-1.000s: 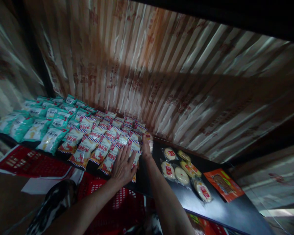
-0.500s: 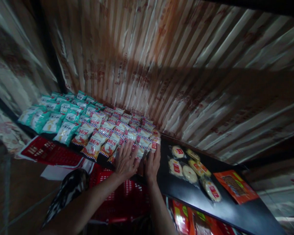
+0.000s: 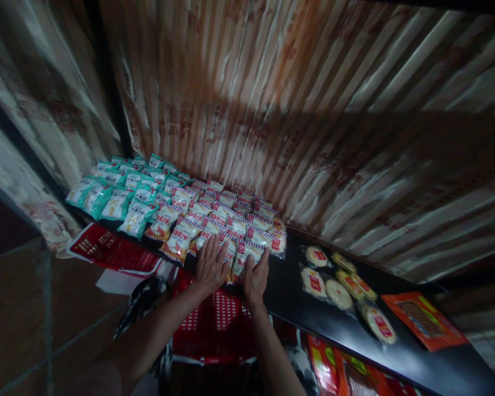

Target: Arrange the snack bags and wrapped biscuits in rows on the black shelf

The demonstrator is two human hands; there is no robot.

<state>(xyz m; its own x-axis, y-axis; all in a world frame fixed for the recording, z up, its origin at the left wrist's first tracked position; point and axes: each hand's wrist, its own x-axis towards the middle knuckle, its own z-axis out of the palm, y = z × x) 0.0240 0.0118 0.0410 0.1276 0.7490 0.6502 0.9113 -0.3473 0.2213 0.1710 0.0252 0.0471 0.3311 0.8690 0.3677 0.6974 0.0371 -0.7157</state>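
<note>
Illumination is dim and uneven: a broad shadow crosses the pleated curtain [image 3: 247, 88], whose upper folds catch pale streaks, while the tiled floor [image 3: 20, 313] at lower left lies in gloom. Whitish glare is noted along the front of the black shelf [image 3: 289, 286], right of centre. Wide-angle distortion fans the folds outward; definition is soft, leaving fine print on the snack packets [image 3: 182, 237] illegible.

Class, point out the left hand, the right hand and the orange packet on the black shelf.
Left hand [image 3: 211, 268], head view: its back.
Right hand [image 3: 256, 278], head view: its middle.
Orange packet [image 3: 424, 320], head view: front's middle.
</note>
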